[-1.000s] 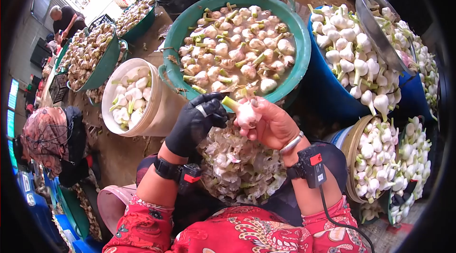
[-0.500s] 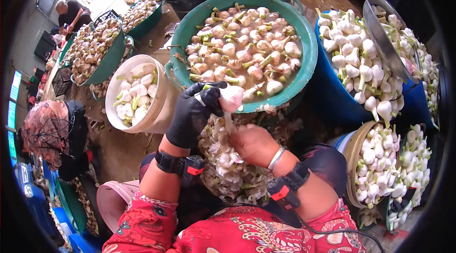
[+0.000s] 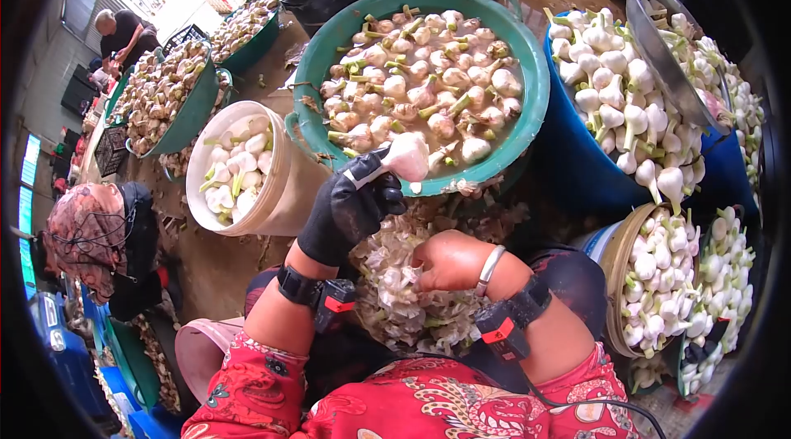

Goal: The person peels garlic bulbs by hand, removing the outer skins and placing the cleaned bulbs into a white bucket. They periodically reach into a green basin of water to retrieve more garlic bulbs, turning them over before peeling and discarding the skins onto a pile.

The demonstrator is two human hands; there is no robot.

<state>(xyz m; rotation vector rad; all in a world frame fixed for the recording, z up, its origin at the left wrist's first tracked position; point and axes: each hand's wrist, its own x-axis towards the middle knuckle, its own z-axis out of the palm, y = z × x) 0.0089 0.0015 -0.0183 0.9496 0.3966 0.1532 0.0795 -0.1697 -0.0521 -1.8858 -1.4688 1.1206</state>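
My left hand (image 3: 353, 206), in a black glove, grips a garlic bulb (image 3: 407, 157) by its stem, the pale pink-white head pointing up and right. It is held over the near rim of a green tub (image 3: 537, 122), in which many unpeeled garlic bulbs (image 3: 424, 93) float in murky water. My right hand (image 3: 455, 261), bare and with a bracelet, is lower, fingers curled at a heap of papery garlic skins (image 3: 404, 299) between my knees. Whether its fingers hold a piece of skin is hidden.
A white bucket (image 3: 284, 183) with peeled garlic stands left of the tub. Blue barrels (image 3: 568, 142) and a pail (image 3: 614, 282) heaped with white garlic crowd the right. Another person (image 3: 124, 35) bends at the far left; a covered head (image 3: 82, 229) is nearer.
The garlic bulb in my left hand has turned and risen slightly. My right hand has moved down and right from beneath it, and the strip between them no longer shows.
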